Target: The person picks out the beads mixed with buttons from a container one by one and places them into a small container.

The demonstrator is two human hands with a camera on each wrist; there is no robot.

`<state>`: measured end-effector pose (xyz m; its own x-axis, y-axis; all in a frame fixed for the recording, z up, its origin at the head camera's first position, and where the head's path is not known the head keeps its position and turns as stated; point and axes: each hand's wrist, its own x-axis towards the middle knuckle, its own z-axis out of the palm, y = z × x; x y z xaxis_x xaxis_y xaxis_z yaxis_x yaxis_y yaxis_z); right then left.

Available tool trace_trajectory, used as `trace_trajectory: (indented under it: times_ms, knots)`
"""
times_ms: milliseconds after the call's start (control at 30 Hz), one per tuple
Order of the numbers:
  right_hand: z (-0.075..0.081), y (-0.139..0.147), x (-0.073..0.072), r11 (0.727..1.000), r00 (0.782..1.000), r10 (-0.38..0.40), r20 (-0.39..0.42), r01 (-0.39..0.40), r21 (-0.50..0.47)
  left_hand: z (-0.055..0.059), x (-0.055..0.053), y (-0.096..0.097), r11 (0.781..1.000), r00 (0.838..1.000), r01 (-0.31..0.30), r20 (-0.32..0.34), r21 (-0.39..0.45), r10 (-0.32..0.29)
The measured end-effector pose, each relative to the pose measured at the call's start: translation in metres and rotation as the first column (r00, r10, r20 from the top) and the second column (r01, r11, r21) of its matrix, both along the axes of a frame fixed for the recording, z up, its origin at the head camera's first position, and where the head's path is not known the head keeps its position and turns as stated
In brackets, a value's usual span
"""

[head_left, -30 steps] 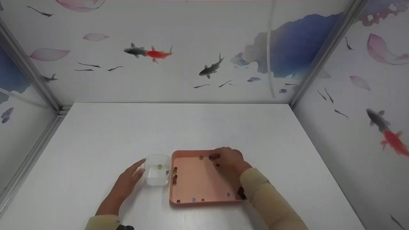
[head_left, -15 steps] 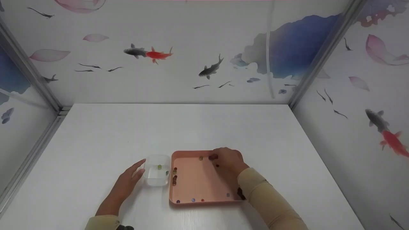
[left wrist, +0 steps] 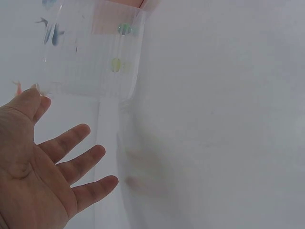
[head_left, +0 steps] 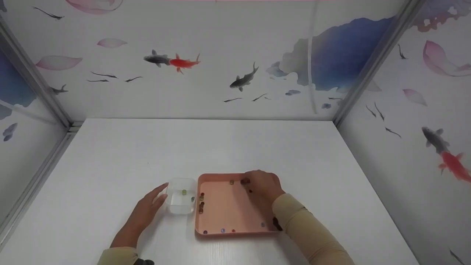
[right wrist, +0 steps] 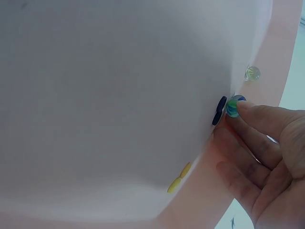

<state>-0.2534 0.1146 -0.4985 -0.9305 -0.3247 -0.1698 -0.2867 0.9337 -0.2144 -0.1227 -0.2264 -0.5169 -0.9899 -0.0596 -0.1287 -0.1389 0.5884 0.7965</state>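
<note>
My right hand (head_left: 263, 184) is at the far edge of the pink tray (head_left: 228, 209). In the right wrist view, its thumb and forefinger pinch a green-and-blue glass marble (right wrist: 232, 109) by the tray's wall. Right beside that marble is a dark two-lobed piece (right wrist: 219, 110). A pale clear marble (right wrist: 252, 73) sits farther along the wall. To the left of the tray stands a clear plastic box (head_left: 176, 201) holding a yellow-green marble (head_left: 184, 192) and a green one (head_left: 192, 199). My left hand (head_left: 145, 209), fingers spread, rests against the box's left side.
Several brown and amber marbles (head_left: 201, 206) line the tray's left wall. Along its front wall lie blue (head_left: 223, 230) and red (head_left: 233, 230) ones. A yellow two-lobed piece (right wrist: 179, 177) is near the tray's wall. Patterned panels (head_left: 206, 95) enclose the white table (head_left: 147, 147).
My right forearm has shifted slightly left while the fingers stay at the same spot by the tray's far wall. The left hand and the box have not visibly moved.
</note>
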Motion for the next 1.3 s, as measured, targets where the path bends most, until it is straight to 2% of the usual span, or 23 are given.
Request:
trace_trajectory:
  times_ms: [400, 700, 1000, 1300]
  knots:
    - [0.0, 0.003, -0.002, 0.999, 0.999, -0.003, 0.042, 0.004, -0.041, 0.0, 0.0, 0.001, 1.0, 1.0, 0.005, 0.01, -0.013, -0.005]
    - [0.008, 0.006, -0.006, 0.994, 0.999, 0.036, 0.006, -0.036, -0.099, -0.004, -0.004, -0.002, 1.0, 1.0, 0.013, 0.018, -0.006, -0.013]
    - [0.01, 0.012, -0.007, 0.984, 0.994, 0.085, -0.065, -0.094, -0.151, -0.002, -0.002, 0.0, 1.0, 1.0, 0.011, 0.009, 0.002, -0.011]
    - [0.018, 0.012, -0.008, 0.973, 0.993, 0.098, -0.072, -0.111, -0.204, 0.001, -0.002, 0.0, 1.0, 1.0, 0.012, 0.029, -0.004, -0.012]
